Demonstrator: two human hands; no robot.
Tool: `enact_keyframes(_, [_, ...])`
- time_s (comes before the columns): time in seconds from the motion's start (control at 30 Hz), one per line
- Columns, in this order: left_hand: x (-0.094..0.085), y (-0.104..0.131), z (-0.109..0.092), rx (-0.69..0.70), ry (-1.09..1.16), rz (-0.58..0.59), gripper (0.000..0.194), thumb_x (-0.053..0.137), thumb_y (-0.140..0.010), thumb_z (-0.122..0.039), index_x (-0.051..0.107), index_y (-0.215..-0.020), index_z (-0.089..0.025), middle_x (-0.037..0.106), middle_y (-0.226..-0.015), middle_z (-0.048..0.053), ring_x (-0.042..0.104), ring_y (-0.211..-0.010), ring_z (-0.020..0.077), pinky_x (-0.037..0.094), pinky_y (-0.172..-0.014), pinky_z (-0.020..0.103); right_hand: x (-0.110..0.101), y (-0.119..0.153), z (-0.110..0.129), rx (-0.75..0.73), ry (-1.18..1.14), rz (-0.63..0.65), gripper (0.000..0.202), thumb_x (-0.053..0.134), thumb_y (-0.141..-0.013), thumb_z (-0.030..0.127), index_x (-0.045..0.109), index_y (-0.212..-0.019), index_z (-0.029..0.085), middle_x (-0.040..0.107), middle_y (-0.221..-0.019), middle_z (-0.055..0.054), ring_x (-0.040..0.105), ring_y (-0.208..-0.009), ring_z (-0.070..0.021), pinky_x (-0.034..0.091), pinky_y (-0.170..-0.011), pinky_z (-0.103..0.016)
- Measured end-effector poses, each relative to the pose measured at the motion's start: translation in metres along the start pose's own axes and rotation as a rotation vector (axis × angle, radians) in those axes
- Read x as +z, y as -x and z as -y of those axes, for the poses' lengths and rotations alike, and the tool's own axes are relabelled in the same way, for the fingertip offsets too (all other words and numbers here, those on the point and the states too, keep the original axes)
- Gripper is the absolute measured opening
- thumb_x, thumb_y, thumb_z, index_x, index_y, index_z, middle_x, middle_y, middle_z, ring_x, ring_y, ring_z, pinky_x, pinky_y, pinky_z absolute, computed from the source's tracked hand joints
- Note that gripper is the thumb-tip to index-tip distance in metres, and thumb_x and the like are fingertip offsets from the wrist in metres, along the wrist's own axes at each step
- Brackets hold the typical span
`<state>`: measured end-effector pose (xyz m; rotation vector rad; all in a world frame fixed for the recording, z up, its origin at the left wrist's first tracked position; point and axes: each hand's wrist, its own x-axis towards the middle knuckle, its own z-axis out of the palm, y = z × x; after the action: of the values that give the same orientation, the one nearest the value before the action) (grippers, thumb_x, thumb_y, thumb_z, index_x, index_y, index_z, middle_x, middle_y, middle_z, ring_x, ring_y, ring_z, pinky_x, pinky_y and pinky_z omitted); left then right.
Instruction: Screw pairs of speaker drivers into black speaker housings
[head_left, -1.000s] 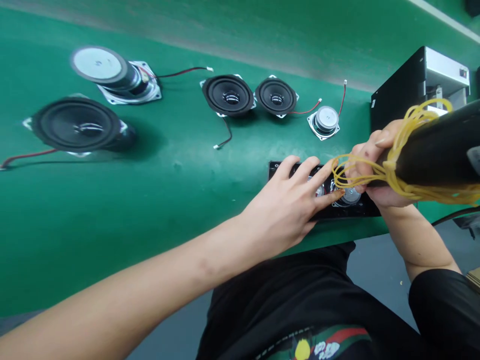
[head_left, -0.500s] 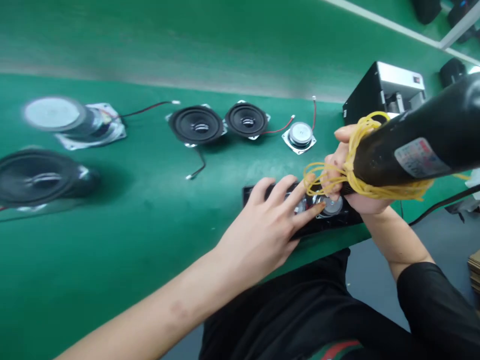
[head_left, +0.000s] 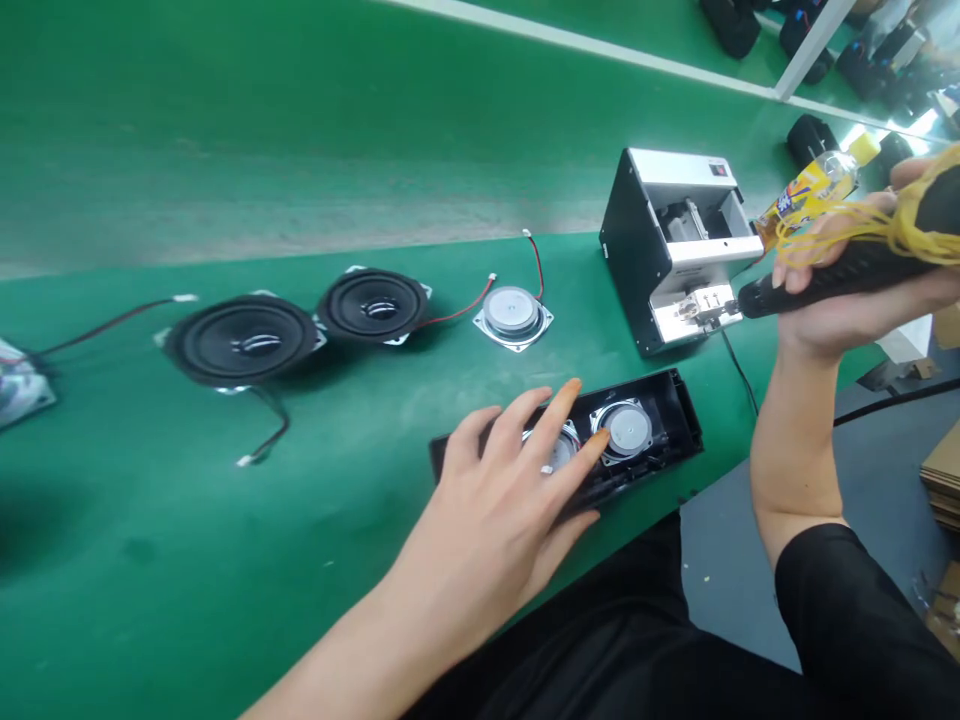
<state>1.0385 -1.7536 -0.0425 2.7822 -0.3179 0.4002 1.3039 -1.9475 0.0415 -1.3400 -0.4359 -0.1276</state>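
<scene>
My left hand (head_left: 517, 470) rests with spread fingers over a long black housing (head_left: 679, 415) near the table's front edge. Inside the housing sit two round silver speakers; the right speaker (head_left: 628, 430) shows fully, while the left speaker (head_left: 562, 455) is partly under my fingers. My right hand (head_left: 840, 290) is wrapped round a black electric screwdriver (head_left: 870, 265) tied with yellow bands. The screwdriver's front end is at the metal block of a black and silver screw feeder (head_left: 694, 255). Whether its bit touches the block cannot be made out.
Behind the housing lie a small silver speaker (head_left: 513, 315) and two black cone speakers (head_left: 375, 305) with wires. Another speaker (head_left: 22, 390) is cut off at the left edge. A yellow-capped bottle (head_left: 817, 190) stands beyond the feeder. A cable (head_left: 900, 400) runs at the right.
My right hand has moved the screwdriver from over the housing rightward to the feeder. My left hand remains on the housing. The camera view has turned to the right.
</scene>
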Motion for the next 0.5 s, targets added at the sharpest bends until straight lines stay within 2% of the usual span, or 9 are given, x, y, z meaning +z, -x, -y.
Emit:
enact_keyframes(0.07, [-0.002,0.003,0.0,-0.021,0.038,-0.012,0.056,0.084,-0.094,-0.051,0.075,-0.143,-0.025,0.052,-0.176,0.025,0.056,-0.151,0.0521,0.052,-0.113,0.072,0.014,0.002,-0.005,-0.264,-0.017,-0.154,0.074,0.026,-0.096,0.094,0.067,-0.113,0.034,0.038,-0.063,0.004,0.038,-0.04,-0.0117,0.032,-0.046,-0.025])
enact_keyframes(0.1, [-0.004,0.006,0.001,-0.033,0.053,-0.017,0.054,0.081,-0.097,-0.055,0.076,-0.142,-0.026,0.052,-0.176,0.024,0.056,-0.152,0.0514,0.051,-0.115,0.072,0.021,0.003,-0.006,-0.323,-0.021,-0.183,0.067,0.029,-0.1,0.087,0.066,-0.111,0.032,0.036,-0.061,0.004,0.034,-0.039,-0.0111,0.029,-0.045,-0.024])
enact_keyframes(0.17, [-0.006,0.013,0.002,-0.054,0.071,-0.031,0.046,0.075,-0.102,-0.054,0.078,-0.14,-0.028,0.056,-0.174,0.02,0.059,-0.151,0.0486,0.049,-0.119,0.072,0.029,0.007,-0.006,-0.314,-0.035,-0.15,0.062,0.03,-0.105,0.08,0.066,-0.111,0.03,0.036,-0.06,0.005,0.034,-0.039,-0.011,0.029,-0.045,-0.024])
enact_keyframes(0.27, [-0.01,0.02,0.002,-0.079,0.092,-0.074,0.036,0.07,-0.106,-0.042,0.077,-0.14,-0.031,0.057,-0.175,0.015,0.063,-0.151,0.0423,0.048,-0.125,0.067,0.031,0.013,-0.003,-0.283,-0.076,-0.11,0.057,0.028,-0.111,0.07,0.066,-0.116,0.028,0.041,-0.061,0.005,0.039,-0.041,-0.0109,0.03,-0.045,-0.023])
enact_keyframes(0.37, [-0.014,0.02,0.002,-0.09,0.119,-0.111,0.028,0.07,-0.108,-0.035,0.077,-0.135,-0.03,0.062,-0.17,0.015,0.065,-0.15,0.0388,0.049,-0.125,0.063,0.032,0.017,0.001,-0.287,-0.046,-0.099,0.056,0.026,-0.112,0.069,0.065,-0.12,0.03,0.042,-0.062,0.006,0.039,-0.043,-0.0119,0.033,-0.048,-0.024])
enact_keyframes(0.5, [-0.018,0.019,0.002,-0.078,0.087,-0.094,0.019,0.07,-0.11,-0.032,0.074,-0.128,-0.028,0.072,-0.159,0.015,0.068,-0.147,0.0383,0.05,-0.122,0.065,0.03,0.021,0.004,-0.272,-0.003,-0.167,0.058,0.024,-0.108,0.07,0.067,-0.119,0.033,0.036,-0.062,0.004,0.038,-0.044,-0.0148,0.035,-0.049,-0.027])
